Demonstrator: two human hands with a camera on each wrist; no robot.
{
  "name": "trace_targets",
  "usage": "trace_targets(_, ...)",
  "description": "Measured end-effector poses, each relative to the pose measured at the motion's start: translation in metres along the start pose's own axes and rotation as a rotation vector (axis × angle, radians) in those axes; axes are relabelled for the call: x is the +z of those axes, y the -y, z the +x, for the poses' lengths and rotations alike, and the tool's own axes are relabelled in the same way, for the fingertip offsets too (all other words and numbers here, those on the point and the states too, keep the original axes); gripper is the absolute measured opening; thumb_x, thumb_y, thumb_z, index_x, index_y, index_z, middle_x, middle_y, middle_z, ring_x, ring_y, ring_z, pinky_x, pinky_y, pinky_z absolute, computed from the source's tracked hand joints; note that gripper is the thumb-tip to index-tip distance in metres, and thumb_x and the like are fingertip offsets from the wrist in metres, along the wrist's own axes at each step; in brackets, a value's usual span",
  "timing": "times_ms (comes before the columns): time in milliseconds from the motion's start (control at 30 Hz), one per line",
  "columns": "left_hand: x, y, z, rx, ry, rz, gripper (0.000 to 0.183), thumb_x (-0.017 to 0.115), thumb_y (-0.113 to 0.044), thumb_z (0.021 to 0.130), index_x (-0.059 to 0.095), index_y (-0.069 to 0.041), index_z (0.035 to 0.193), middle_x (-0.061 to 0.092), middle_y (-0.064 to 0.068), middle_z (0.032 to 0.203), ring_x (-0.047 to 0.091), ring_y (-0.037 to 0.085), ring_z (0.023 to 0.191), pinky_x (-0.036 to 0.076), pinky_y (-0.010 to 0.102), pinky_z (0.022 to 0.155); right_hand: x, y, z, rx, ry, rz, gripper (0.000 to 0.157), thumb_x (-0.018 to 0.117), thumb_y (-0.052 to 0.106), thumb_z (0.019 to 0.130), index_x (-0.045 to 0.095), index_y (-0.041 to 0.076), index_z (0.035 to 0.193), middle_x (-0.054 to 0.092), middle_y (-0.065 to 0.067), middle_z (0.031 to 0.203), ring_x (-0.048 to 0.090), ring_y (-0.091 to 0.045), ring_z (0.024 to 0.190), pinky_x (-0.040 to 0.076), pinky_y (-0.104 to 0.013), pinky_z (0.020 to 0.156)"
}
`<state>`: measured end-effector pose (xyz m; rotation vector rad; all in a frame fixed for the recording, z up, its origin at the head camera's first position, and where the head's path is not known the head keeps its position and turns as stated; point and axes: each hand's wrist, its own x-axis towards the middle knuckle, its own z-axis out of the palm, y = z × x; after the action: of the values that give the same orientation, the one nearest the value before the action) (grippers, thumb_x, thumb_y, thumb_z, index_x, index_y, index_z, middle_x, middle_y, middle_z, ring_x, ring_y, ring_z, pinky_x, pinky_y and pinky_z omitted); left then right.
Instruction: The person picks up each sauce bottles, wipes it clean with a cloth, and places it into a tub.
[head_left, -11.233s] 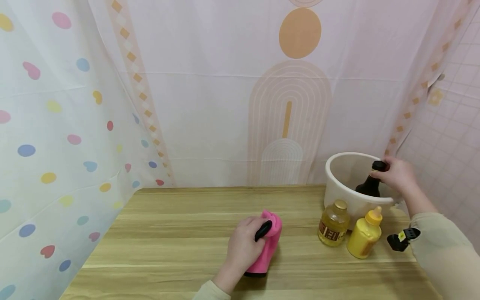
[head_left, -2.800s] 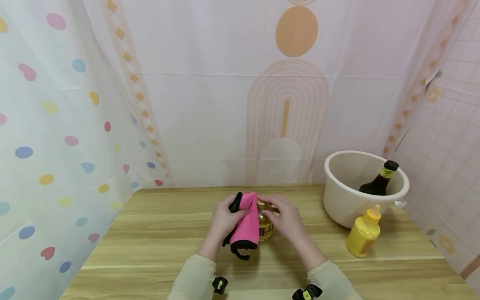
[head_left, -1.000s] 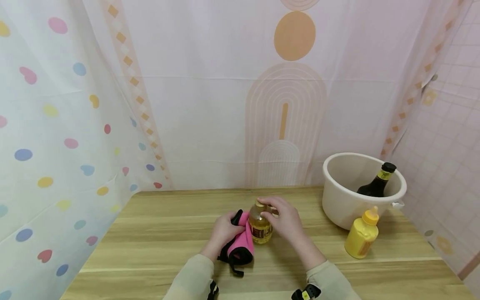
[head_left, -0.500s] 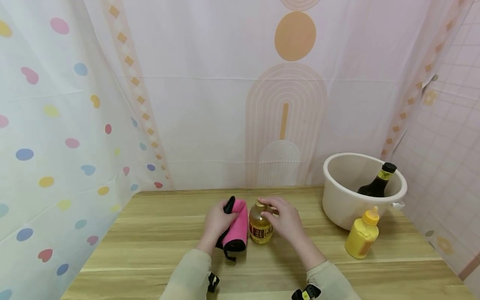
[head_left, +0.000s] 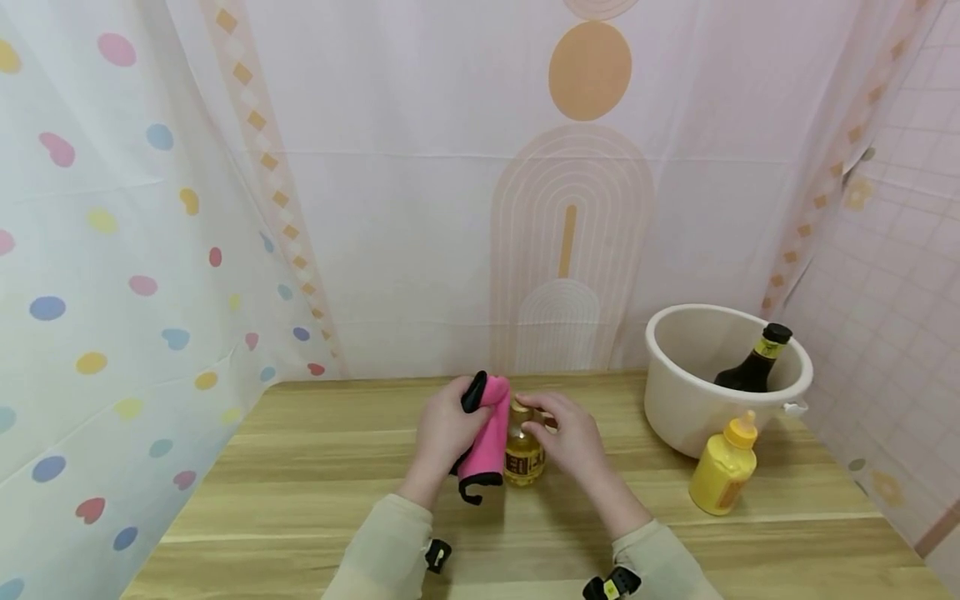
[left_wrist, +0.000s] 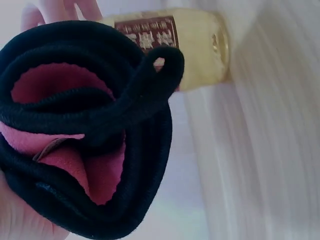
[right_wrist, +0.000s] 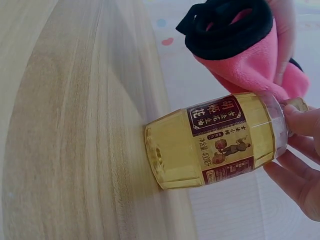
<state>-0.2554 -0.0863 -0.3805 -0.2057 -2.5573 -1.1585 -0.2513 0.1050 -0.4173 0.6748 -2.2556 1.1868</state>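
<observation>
In the head view my left hand (head_left: 447, 425) grips a rolled pink cloth (head_left: 491, 429) with black edging and a hanging loop. Its far side lies against or very near an oil bottle (head_left: 524, 463), partly covering it; contact is hard to tell. My right hand (head_left: 572, 433) holds that bottle by its cap and neck, upright at the tabletop. The right wrist view shows the yellow oil and dark red label of the oil bottle (right_wrist: 215, 142), with thumb and fingers of the right hand (right_wrist: 302, 165) around the neck. Up close, the cloth (left_wrist: 145, 170) shows its coiled end in the left wrist view.
At the right a cream bucket (head_left: 675, 408) holds a dark bottle (head_left: 750, 371) with a black cap, leaning. In front of it stands a yellow squeeze bottle (head_left: 723, 473). Curtains (head_left: 420, 250) enclose the wooden table (head_left: 315, 483) behind and on both sides.
The oil bottle has come from beside the bucket to the middle; my right hand has left the dark bottle for it. Lately the cloth moved down, left, then up and right along the oil bottle.
</observation>
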Motion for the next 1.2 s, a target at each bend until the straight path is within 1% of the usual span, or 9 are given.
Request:
trace_targets(167, 0.003, -0.008, -0.005, 0.076, 0.028, 0.022, 0.025, 0.079, -0.019, 0.083, 0.070, -0.010, 0.105, 0.070, 0.006, 0.093, 0.061, 0.019, 0.077, 0.049, 0.037, 0.066, 0.001, -0.003, 0.000, -0.027, -0.021, -0.011, 0.038, 0.080, -0.004, 0.078, 0.072, 0.008, 0.114, 0.070, -0.007, 0.112, 0.065, -0.026, 0.104, 0.056, -0.037, 0.082)
trace_targets(333, 0.006, -0.011, -0.008, 0.131, 0.027, 0.037, 0.033, 0.081, -0.025, 0.084, 0.070, -0.010, 0.111, 0.070, 0.006, 0.097, 0.062, 0.020, 0.081, 0.050, 0.038, 0.070, 0.002, -0.004, 0.000, -0.019, -0.028, -0.002, 0.035, 0.080, -0.004, 0.078, 0.072, 0.006, 0.111, 0.069, -0.009, 0.110, 0.065, -0.027, 0.102, 0.056, -0.038, 0.081)
trace_targets(467, 0.009, -0.011, -0.010, 0.153, 0.022, 0.070, 0.036, 0.082, -0.026, 0.083, 0.069, -0.010, 0.113, 0.070, 0.008, 0.101, 0.063, 0.023, 0.087, 0.051, 0.042, 0.075, 0.003, -0.003, 0.000, -0.005, -0.029, -0.013, 0.033, 0.080, -0.003, 0.078, 0.072, 0.005, 0.109, 0.069, -0.010, 0.110, 0.066, -0.028, 0.101, 0.056, -0.038, 0.081)
trace_targets(700, 0.014, -0.009, -0.012, 0.134, 0.016, 0.049, 0.037, 0.084, -0.021, 0.081, 0.070, -0.011, 0.114, 0.069, 0.010, 0.105, 0.063, 0.026, 0.092, 0.052, 0.045, 0.078, 0.002, -0.001, 0.000, 0.003, -0.027, -0.020, 0.032, 0.080, -0.002, 0.078, 0.072, 0.005, 0.108, 0.069, -0.010, 0.109, 0.066, -0.027, 0.101, 0.056, -0.036, 0.081)
trace_targets(933, 0.016, -0.003, -0.012, 0.145, 0.011, 0.017, 0.037, 0.085, -0.019, 0.079, 0.070, -0.010, 0.112, 0.068, 0.010, 0.104, 0.063, 0.027, 0.094, 0.052, 0.046, 0.080, 0.001, 0.000, 0.000, -0.006, -0.029, -0.026, 0.033, 0.081, -0.002, 0.078, 0.072, 0.006, 0.109, 0.070, -0.009, 0.109, 0.066, -0.026, 0.100, 0.056, -0.033, 0.081)
trace_targets(1033, 0.017, -0.001, -0.012, 0.151, 0.010, 0.013, 0.036, 0.085, -0.019, 0.079, 0.070, -0.010, 0.110, 0.069, 0.009, 0.104, 0.063, 0.026, 0.094, 0.052, 0.045, 0.080, 0.001, -0.001, 0.000, -0.012, -0.031, -0.028, 0.034, 0.081, -0.002, 0.077, 0.073, 0.006, 0.109, 0.070, -0.009, 0.109, 0.066, -0.026, 0.100, 0.056, -0.033, 0.080)
trace_targets(1200, 0.018, 0.003, -0.013, 0.128, 0.016, -0.006, 0.035, 0.084, -0.019, 0.079, 0.070, -0.012, 0.110, 0.068, 0.008, 0.103, 0.062, 0.025, 0.092, 0.052, 0.045, 0.079, 0.002, -0.002, -0.001, -0.020, -0.035, -0.025, 0.035, 0.081, -0.002, 0.077, 0.073, 0.007, 0.110, 0.070, -0.009, 0.109, 0.066, -0.026, 0.101, 0.056, -0.036, 0.081)
